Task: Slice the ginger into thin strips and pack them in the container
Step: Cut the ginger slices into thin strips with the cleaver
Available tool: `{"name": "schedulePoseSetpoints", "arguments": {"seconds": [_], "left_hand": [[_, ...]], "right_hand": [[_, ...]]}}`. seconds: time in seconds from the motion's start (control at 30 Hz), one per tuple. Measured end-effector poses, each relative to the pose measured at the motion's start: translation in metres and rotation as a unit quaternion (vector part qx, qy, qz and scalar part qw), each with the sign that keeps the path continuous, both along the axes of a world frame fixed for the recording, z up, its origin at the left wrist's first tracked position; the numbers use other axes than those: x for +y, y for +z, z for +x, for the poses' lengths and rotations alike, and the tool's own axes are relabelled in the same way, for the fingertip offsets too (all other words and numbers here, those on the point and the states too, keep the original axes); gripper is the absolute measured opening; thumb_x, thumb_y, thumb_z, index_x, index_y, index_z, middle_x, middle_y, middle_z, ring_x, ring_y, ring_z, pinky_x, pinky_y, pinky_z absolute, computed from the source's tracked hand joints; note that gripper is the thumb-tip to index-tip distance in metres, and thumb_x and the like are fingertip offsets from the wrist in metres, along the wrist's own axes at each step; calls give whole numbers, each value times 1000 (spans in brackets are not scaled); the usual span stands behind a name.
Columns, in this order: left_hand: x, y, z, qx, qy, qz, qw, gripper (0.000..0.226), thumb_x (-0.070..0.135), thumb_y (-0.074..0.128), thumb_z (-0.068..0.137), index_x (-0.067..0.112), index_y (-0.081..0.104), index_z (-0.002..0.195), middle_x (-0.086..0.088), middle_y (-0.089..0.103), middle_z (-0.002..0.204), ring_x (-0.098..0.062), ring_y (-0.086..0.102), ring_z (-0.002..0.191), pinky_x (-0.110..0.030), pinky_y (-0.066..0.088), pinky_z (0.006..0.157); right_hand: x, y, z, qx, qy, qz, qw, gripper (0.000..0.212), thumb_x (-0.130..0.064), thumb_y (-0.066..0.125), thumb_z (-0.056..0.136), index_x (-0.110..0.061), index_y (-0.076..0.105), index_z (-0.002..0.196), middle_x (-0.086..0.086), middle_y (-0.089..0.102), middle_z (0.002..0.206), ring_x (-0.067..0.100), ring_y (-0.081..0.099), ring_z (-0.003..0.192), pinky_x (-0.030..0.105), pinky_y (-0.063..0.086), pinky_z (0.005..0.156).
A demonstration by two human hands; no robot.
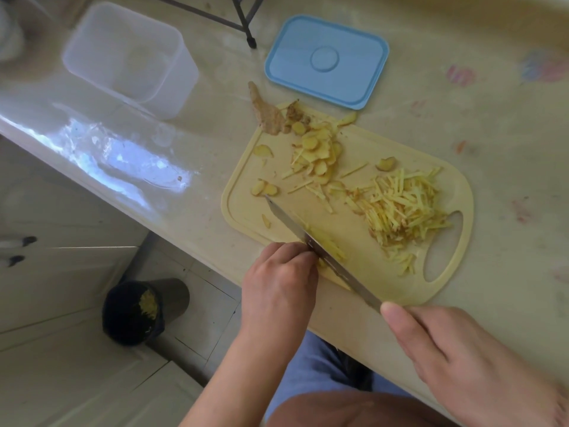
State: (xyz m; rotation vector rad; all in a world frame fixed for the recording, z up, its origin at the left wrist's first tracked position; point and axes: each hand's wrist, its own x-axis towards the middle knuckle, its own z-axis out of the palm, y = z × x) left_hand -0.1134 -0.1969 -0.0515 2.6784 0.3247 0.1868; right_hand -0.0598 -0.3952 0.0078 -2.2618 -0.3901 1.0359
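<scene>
My pale countertop (462, 124) carries the yellow cutting board (246, 211), a blue lid (354, 72) just beyond it, a clear container (172, 87) off left, and a ginger peel (264, 112) overlapping the board's corner.

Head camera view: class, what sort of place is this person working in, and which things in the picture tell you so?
Most likely a home kitchen. A pale countertop carries a cutting board with sliced ginger strips, a clear food container and its blue lid sit behind it, and a bin with scraps stands on the tiled floor below.

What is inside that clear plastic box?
The clear container looks empty: no ginger strips show through its walls. Its blue lid lies apart on the counter. Glare blurs the bottom somewhat.
</scene>
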Motion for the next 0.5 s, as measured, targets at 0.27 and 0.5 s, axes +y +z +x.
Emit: {"name": "schedulePoseSetpoints", "arguments": {"seconds": [0.27, 0.5], "left_hand": [[0, 1, 3, -1, 5, -21, 1000, 17, 11, 65, 77, 18, 80, 78, 7, 74, 84, -18, 68, 74, -25, 54, 58], [0, 7, 5, 5, 39, -20, 999, 14, 2, 69, 62, 15, 69, 69, 3, 59, 55, -22, 55, 49, -26, 46, 42]], "right_hand": [[14, -17, 1, -9, 7, 19, 1000, 74, -79, 13, 80, -14, 38, 53, 4, 49, 50, 17, 49, 49, 32, 38, 53], [4, 1, -3, -5, -9, 11, 1000, 70, -76, 17, 78, -13, 43, 63, -1, 51, 49, 11, 48, 47, 28, 37, 53]]}}
